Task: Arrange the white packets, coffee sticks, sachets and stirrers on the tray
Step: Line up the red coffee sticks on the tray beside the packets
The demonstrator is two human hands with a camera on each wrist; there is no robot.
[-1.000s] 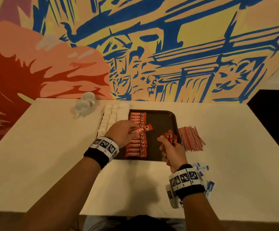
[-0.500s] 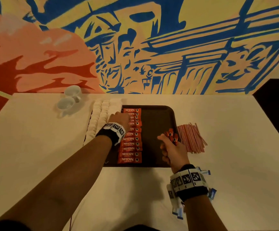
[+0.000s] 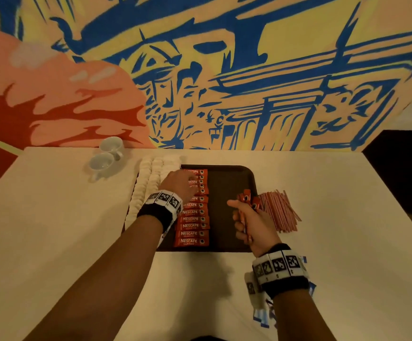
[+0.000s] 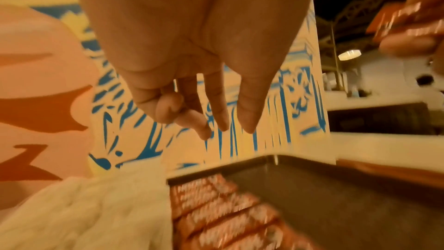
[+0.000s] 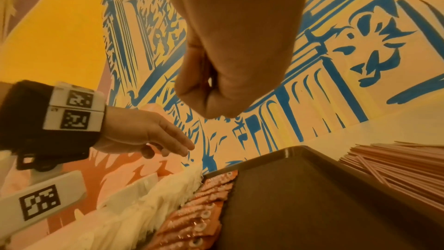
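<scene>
Tray point(image 3: 227, 183): dark, on the table point(image 3: 52, 230), in the middle toward the far edge; its right half is bare.
White packets point(image 3: 148, 183): rows running near to far along the tray's left side, covering its left rim.
Coffee sticks point(image 3: 195, 219): red, laid crosswise in a single column just right of the white packets, overlapping one another from the far rim to the near rim.
Left hand point(image 3: 180, 183): palm down over the far part of the coffee-stick column; in the left wrist view the fingers point(image 4: 248, 113) are stretched out and loosely apart, holding nothing, above the sticks and not clearly touching them.
Right hand point(image 3: 251, 222): over the tray's near right corner, closed in a fist around a bundle point(image 3: 248, 200) of red coffee sticks whose ends fan out above the thumb.
Stirrers point(image 3: 278, 209): a loose pile of thin red-and-white sticks on the table, just beside the tray's right rim, near the right hand.
Sachets point(image 3: 261, 318): blue-and-white, on the table near the right edge, mostly hidden under the right wrist.
Cups point(image 3: 104, 161): two white ones on the table, left of the white packets, close together.
Wall point(image 3: 224, 70): painted mural behind the table.
</scene>
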